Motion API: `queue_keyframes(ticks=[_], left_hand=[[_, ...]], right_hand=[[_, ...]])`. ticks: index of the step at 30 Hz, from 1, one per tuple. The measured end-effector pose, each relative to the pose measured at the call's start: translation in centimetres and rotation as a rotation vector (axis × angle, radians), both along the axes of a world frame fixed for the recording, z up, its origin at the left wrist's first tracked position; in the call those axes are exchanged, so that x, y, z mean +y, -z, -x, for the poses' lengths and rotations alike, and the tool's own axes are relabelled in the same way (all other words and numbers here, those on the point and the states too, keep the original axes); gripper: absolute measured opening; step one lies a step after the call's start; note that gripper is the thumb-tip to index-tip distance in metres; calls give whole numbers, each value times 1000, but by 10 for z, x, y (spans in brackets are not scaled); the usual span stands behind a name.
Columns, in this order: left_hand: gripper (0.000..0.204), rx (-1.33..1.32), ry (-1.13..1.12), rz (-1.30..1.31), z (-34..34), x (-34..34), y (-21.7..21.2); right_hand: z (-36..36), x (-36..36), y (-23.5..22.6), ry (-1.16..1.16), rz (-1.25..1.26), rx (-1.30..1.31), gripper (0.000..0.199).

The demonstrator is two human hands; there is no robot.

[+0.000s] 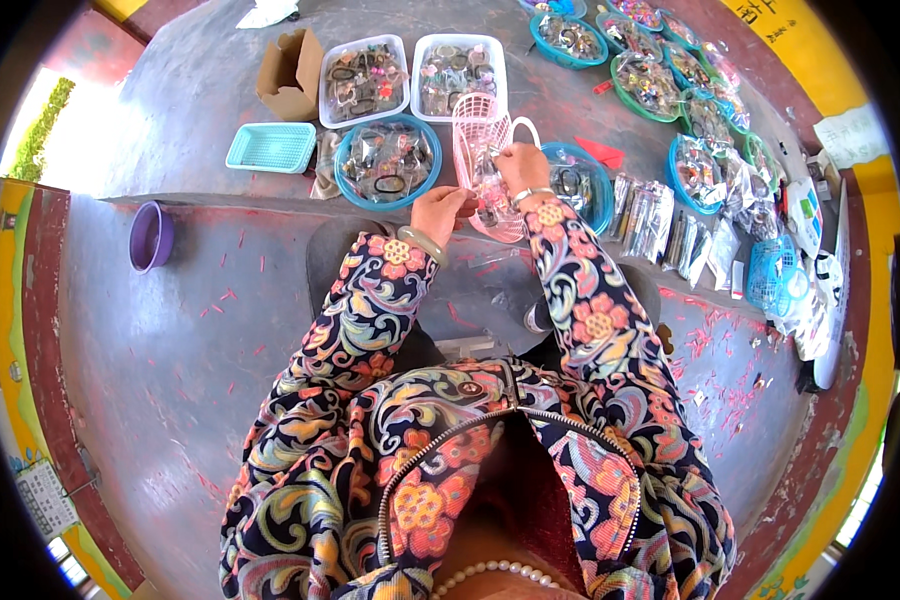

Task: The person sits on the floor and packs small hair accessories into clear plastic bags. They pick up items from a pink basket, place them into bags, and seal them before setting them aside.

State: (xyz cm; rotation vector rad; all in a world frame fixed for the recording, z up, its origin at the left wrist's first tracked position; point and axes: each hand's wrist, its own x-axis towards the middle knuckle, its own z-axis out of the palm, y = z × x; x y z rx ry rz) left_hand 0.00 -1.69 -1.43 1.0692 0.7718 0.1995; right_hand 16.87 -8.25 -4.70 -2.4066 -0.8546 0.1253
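Observation:
A pink plastic basket (467, 122) with a pale loop handle lies in front of me at the platform's edge, holding small clear packets (489, 190). Over its right side, my right hand (523, 172) reaches in with fingers closed and pointing down at the packets; what they grip is too small to make out. At the basket's left rim, my left hand (440, 214) has thumb and fingers pinched together, and what is between them cannot be made out. Left of the basket stands a round blue basket (341, 182) of bagged trinkets. Another blue basket (606, 205) is partly behind my right wrist.
Two white trays (410, 95) of trinkets stand beyond, beside a cardboard box (288, 75) and a turquoise tray (270, 166). Several filled baskets (625, 98) crowd the right, with packets (642, 215) nearer. A purple basin (151, 238) sits on the floor at left.

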Motion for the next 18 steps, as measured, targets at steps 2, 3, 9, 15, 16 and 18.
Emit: queue_keyframes(ticks=[2, 3, 9, 15, 16, 18], left_hand=[[18, 5, 9, 7, -1, -2, -2], [18, 4, 6, 8, -1, -2, -2], [18, -14, -11, 29, 3, 1, 4], [18, -42, 34, 46, 0, 2, 10], [18, -28, 42, 37, -1, 1, 8], [18, -21, 53, 14, -1, 2, 6]], right_hand=[[-8, 9, 11, 11, 49, -58, 19], [-8, 12, 11, 13, 72, -86, 19], [-12, -30, -77, -341, -238, 914, 21], [-87, -127, -67, 218, -856, 851, 18], [-103, -140, -44, 288, -711, 843, 18], [-124, -161, -3, 416, -413, 824, 17]])
